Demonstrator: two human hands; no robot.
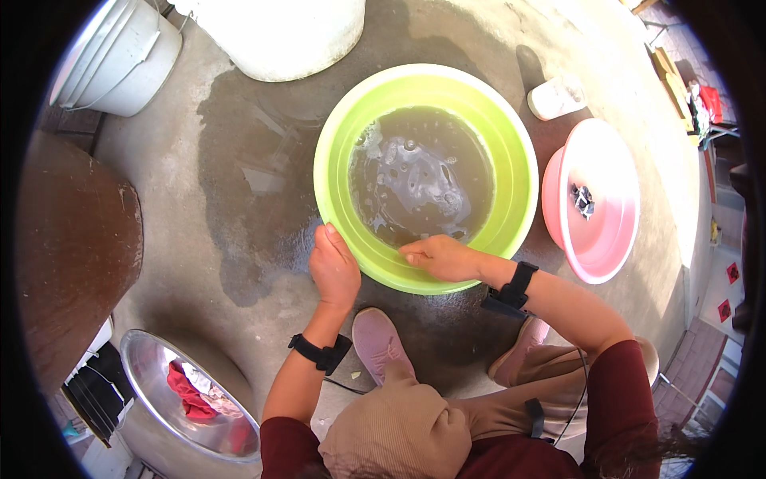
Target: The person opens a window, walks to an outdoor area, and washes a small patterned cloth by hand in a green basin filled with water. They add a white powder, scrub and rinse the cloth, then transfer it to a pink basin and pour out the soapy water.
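Observation:
A green plastic basin [516, 197] stands on the wet concrete floor in front of me, with murky, sudsy water [419, 173] in it. My left hand [335, 263] grips the basin's near-left rim, thumb on top. Over the near inside wall, just at the water's edge, is my right hand [443, 257], its fingers curled. Whether those fingers hold anything is hidden. Both wrists wear black straps.
To the right are a pink basin [622, 239] with a small dark item and a white container [556, 97]. White buckets [128, 60] stand at the upper left. A metal basin [149, 395] with red and pale cloths lies lower left, near a brown surface [84, 257].

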